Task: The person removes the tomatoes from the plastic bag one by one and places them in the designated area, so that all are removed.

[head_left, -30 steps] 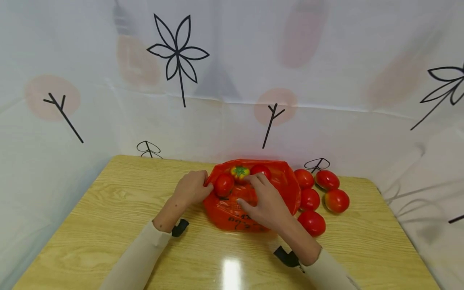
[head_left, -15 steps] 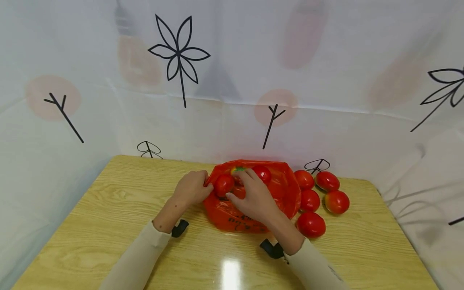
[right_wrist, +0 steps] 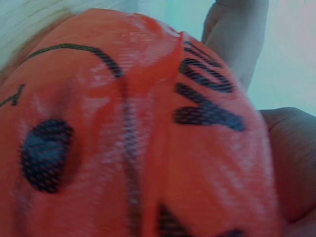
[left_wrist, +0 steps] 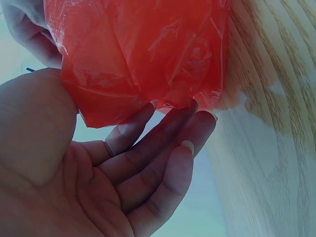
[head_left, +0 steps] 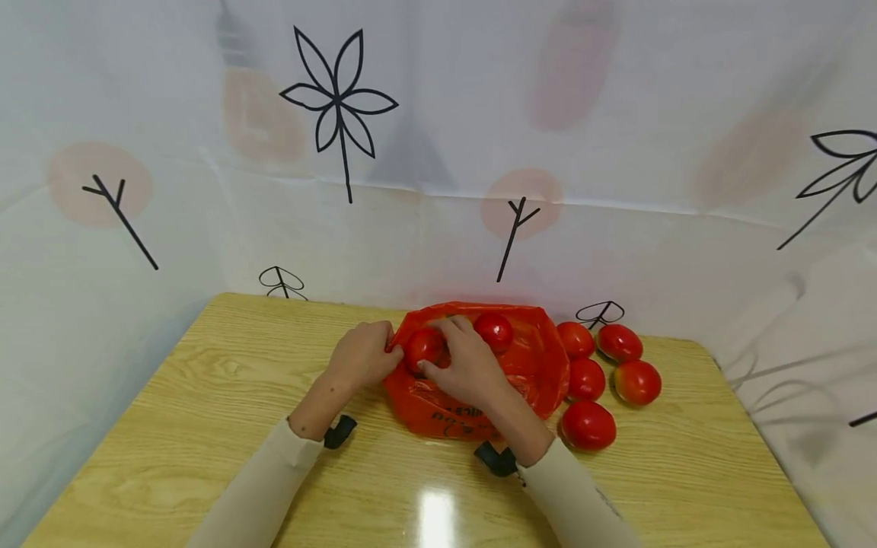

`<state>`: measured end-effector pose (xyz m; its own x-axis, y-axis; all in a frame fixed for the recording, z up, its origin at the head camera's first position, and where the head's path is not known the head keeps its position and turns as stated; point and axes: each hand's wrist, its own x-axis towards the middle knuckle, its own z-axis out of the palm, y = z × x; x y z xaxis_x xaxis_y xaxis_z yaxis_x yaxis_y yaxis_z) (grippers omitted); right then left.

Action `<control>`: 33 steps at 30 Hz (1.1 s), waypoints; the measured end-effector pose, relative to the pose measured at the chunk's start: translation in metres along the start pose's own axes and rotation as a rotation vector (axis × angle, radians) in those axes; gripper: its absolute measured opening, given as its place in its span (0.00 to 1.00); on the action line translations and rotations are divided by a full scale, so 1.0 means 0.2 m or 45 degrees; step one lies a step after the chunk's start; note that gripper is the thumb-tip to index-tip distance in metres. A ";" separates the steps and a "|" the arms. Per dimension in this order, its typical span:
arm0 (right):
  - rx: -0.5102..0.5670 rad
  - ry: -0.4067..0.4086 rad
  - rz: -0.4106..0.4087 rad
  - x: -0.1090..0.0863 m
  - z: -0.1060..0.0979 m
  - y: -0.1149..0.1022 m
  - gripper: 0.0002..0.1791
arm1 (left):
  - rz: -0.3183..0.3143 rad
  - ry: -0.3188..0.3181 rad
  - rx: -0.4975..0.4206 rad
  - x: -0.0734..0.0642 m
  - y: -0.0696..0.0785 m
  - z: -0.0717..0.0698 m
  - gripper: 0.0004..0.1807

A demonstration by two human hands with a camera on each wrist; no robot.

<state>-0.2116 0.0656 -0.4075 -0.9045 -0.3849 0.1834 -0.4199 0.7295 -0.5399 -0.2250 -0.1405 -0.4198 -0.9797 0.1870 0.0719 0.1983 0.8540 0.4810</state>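
Note:
A red plastic bag (head_left: 473,426) lies on the table with its mouth spread wide. My left hand (head_left: 361,354) grips the left rim; in the left wrist view its fingers (left_wrist: 148,160) curl against the bag's edge. Inside the bag, my right hand (head_left: 466,365) holds a red tomato (head_left: 421,348), thumb at its near side and fingers at its far right side. Another tomato (head_left: 493,332) sits in the bag right of this hand. A yellow-green tomato is mostly hidden behind the right hand. In the right wrist view the printed bag (right_wrist: 148,123) covers most of the frame.
Several red tomatoes (head_left: 588,425) lie on the wooden table (head_left: 226,365) against and beyond the bag's right side. A white printed cloth (head_left: 438,152) hangs behind the table's far edge.
My right hand has moved left and slightly down inside the bag, from the yellow-green tomato to the red tomato at left. The left hand has stayed at the rim.

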 end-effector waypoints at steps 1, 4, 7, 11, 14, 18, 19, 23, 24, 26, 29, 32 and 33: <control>-0.004 -0.010 0.003 0.00 0.00 0.00 0.36 | -0.002 0.001 0.003 0.00 0.00 0.00 0.12; -0.029 -0.022 -0.021 0.02 0.02 0.01 0.36 | -0.012 0.000 0.008 0.00 0.00 0.00 0.12; -0.050 -0.027 -0.083 0.02 0.04 0.02 0.37 | -0.014 0.001 0.006 0.00 0.00 0.00 0.12; -0.082 -0.042 -0.172 0.03 0.06 0.03 0.36 | -0.008 0.004 0.002 0.00 0.00 0.00 0.12; -0.105 -0.060 -0.212 0.03 0.07 0.04 0.35 | -0.003 0.006 0.001 0.00 0.00 -0.01 0.13; -0.123 -0.065 -0.238 0.03 0.08 0.05 0.34 | -0.001 0.008 0.008 0.00 0.00 0.00 0.14; -0.123 -0.063 -0.243 0.03 0.09 0.05 0.34 | -0.002 0.008 0.011 0.00 0.00 0.00 0.14; -0.148 -0.052 -0.251 0.03 0.09 0.05 0.34 | -0.005 0.005 0.013 0.00 0.00 0.00 0.13; -0.158 -0.049 -0.252 0.03 0.10 0.05 0.34 | -0.007 0.004 0.010 0.00 0.00 0.00 0.13; -0.175 -0.046 -0.249 0.03 0.10 0.06 0.34 | -0.010 -0.001 0.005 0.00 0.00 0.00 0.13; -0.196 -0.044 -0.250 0.03 0.11 0.06 0.34 | -0.016 -0.008 -0.003 0.00 0.00 0.00 0.12; -0.202 -0.041 -0.252 0.02 0.11 0.06 0.33 | -0.018 -0.011 -0.009 0.00 0.00 0.00 0.12; -0.200 -0.038 -0.251 0.02 0.11 0.06 0.33 | -0.018 -0.012 -0.010 0.00 0.00 0.00 0.12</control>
<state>-0.2187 0.0594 -0.4318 -0.8026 -0.5431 0.2468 -0.5962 0.7168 -0.3615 -0.2241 -0.1401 -0.4196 -0.9821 0.1797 0.0572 0.1845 0.8527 0.4887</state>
